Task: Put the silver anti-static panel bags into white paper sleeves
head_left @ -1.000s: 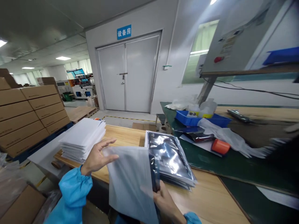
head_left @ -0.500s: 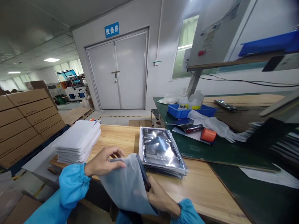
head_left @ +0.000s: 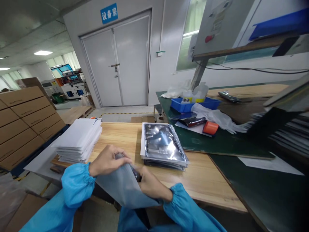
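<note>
A frosted plastic bag (head_left: 123, 190) with a dark flat panel (head_left: 136, 175) partly inside it is held in front of me, tilted, at the near edge of the wooden table. My left hand (head_left: 109, 161) is closed on the bag's upper left edge, thumb on the near side. At the bag's mouth, my right hand (head_left: 153, 185) grips the dark panel; its fingertips are partly hidden. Just beyond lies a stack of shiny film-covered panels (head_left: 164, 141) with white sheets between them.
To the left, a pile of white sheets or bags (head_left: 78, 138) sits on the wooden table (head_left: 120, 132). A green-topped bench (head_left: 193, 143) on the right carries a blue tray (head_left: 212, 103), a white glove (head_left: 207, 112) and an orange roll (head_left: 210, 128). Cartons (head_left: 26, 119) are stacked farther left.
My right hand has moved up and left, closer to my left hand, with the panel. The bag is now tilted flatter. The camera view has shifted slightly.
</note>
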Demonstrator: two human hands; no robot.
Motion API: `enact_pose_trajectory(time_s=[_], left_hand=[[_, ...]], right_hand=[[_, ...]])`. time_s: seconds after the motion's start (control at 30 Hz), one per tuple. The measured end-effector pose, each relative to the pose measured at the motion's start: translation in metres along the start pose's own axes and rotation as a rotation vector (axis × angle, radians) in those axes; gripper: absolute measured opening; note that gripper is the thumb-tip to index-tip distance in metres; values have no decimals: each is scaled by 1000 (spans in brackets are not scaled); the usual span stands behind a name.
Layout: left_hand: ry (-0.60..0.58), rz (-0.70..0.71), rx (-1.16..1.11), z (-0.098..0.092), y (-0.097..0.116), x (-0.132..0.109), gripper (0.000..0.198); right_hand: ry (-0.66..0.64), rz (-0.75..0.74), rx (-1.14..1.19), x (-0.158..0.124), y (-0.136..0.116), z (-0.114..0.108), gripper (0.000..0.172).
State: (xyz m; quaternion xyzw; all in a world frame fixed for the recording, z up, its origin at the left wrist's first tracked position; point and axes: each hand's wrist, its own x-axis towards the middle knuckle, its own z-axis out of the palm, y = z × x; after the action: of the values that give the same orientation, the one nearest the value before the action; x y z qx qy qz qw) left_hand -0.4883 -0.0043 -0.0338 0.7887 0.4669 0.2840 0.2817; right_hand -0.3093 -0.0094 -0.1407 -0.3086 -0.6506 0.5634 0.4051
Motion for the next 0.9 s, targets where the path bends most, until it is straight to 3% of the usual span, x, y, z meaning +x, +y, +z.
enact_pose_trajectory(time_s=[0.03,0.1,0.17,0.23,0.27,0.37,0.4,0.47,0.53,0.57,0.63,0.67,0.73,0.8,0.9], left_hand=[[49,-33,10,-5,-3,-2,12],[158,-99,16,-16,-7,-6,15],[239,-119,19,-26,-6,-11,16],[310,-106,25,-35,-2,-16,17],[352,-105,30,-39,1,-20,17],[518,-81,-49,-53,0,-35,19],[600,-49,-137,-58,-5,-43,23],[817,3,-369,-66,-24,-60,36],[973,-81,-587,-64,-50,-77,50],[949,-199,-682,-57,-64,-85,53],[729,-436,-902,-32,-86,-97,63],[550,-502,-1028,-15,-94,-101,71],[367,-568,-1179,21,-104,-104,77],[358,-657,-1216,53,-106,-105,66],[451,-724,-1221,87,-105,-107,51]], right_hand=[[-19,-12,10,1,-2,-5,21],[95,-113,16,3,-8,-16,29],[224,-280,-64,6,-17,-26,62],[142,-385,-246,11,-28,-32,91],[51,-395,-356,15,-33,-33,86],[-183,-402,-640,25,-47,-38,15],[-202,-452,-702,28,-50,-41,10],[-158,-663,-777,30,-54,-48,20],[-58,-934,-824,28,-54,-53,24],[-31,-1045,-844,26,-53,-54,25],[-39,-1159,-877,20,-47,-50,22],[-61,-1176,-882,17,-43,-46,20],[-116,-1176,-879,10,-32,-36,19],[-109,-1151,-874,5,-17,-30,21],[217,-945,-740,2,6,-31,29]])
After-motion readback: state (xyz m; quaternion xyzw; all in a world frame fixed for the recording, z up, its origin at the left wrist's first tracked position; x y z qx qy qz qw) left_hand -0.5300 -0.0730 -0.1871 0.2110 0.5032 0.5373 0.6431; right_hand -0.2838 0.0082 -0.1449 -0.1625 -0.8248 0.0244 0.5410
